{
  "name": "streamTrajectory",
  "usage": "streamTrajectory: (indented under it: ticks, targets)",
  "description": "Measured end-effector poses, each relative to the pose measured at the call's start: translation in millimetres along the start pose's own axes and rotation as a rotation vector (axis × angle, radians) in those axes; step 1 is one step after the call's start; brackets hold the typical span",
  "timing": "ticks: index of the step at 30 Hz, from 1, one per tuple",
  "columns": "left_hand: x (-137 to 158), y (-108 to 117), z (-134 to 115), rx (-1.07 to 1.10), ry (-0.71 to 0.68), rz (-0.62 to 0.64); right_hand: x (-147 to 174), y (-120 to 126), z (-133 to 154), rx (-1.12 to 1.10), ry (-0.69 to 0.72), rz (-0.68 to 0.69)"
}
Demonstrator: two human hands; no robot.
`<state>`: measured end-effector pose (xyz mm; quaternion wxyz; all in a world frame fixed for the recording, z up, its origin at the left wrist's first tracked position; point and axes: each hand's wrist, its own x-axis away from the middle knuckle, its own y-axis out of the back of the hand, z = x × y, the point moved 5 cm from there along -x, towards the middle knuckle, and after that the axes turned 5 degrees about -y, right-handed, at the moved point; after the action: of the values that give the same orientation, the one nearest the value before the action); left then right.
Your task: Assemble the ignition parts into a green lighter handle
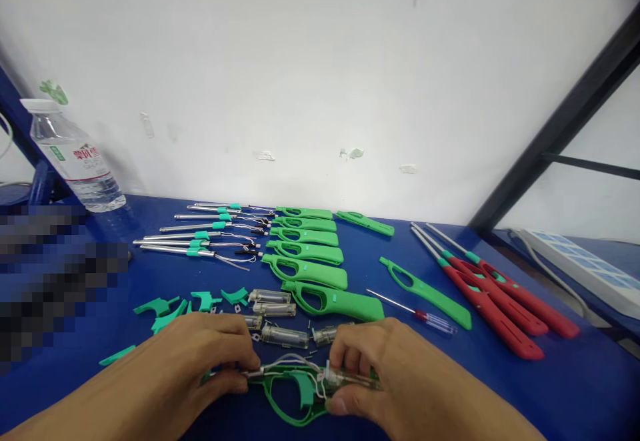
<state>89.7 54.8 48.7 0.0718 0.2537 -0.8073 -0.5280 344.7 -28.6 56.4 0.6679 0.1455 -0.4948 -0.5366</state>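
At the bottom centre of the frame, an open green lighter shell [295, 394] lies on the blue table [550, 387], its white wires [295, 363] looped loose. The left hand [200, 361] pinches its front end; the right hand [370, 371] clamps the clear gas tank [350, 379]. A tug could likely snag a wire or scatter the small parts [270, 314] just above.

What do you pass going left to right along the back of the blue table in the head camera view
water bottle → metal tubes with teal collars → row of green lighter handles → lone green handle shell → red lighters → white power strip.
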Motion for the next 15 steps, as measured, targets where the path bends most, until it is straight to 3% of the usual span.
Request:
streamTrajectory:
  ticks: [9, 15]
  targets:
    - [0, -5, 3, 0.005, 0.021, 0.001, -3, -3, -2, -0.011, 0.041, -0.054]
    - [12, -16, -1, -0.058, 0.035, -0.143, -4, -4, -5, -0.016, 0.051, -0.069]
